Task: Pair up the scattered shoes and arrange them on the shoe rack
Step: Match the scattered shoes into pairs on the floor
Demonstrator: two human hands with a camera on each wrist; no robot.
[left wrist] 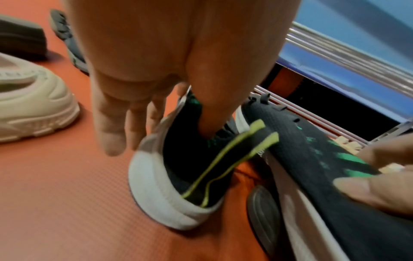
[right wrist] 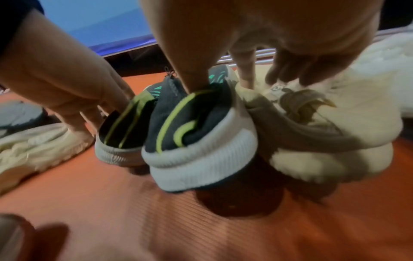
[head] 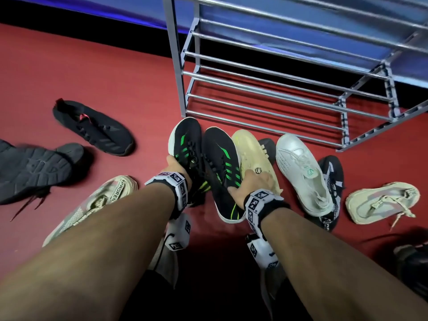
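Two matching black sneakers with green stripes and white soles lie side by side, toes toward the grey metal shoe rack (head: pixel 278 89), whose rungs are bare. My left hand (head: pixel 178 166) grips the left sneaker (head: pixel 185 144) at its collar. In the left wrist view the thumb sits inside the left sneaker (left wrist: pixel 190 167) and the fingers (left wrist: pixel 111 134) lie outside it. My right hand (head: pixel 251 184) grips the right sneaker (head: pixel 220 156). In the right wrist view the right hand's thumb dips into the right sneaker (right wrist: pixel 201 141), whose heel casts a shadow on the mat.
On the red mat lie a black shoe with a pink tab (head: pixel 92 128), a dark shoe sole-up (head: pixel 34 172), a beige chunky sneaker (head: pixel 99 198), a cream shoe (head: pixel 254 156), a white sneaker (head: pixel 303 174), a black-and-white knit shoe (head: pixel 331 181) and another beige sneaker (head: pixel 382 200).
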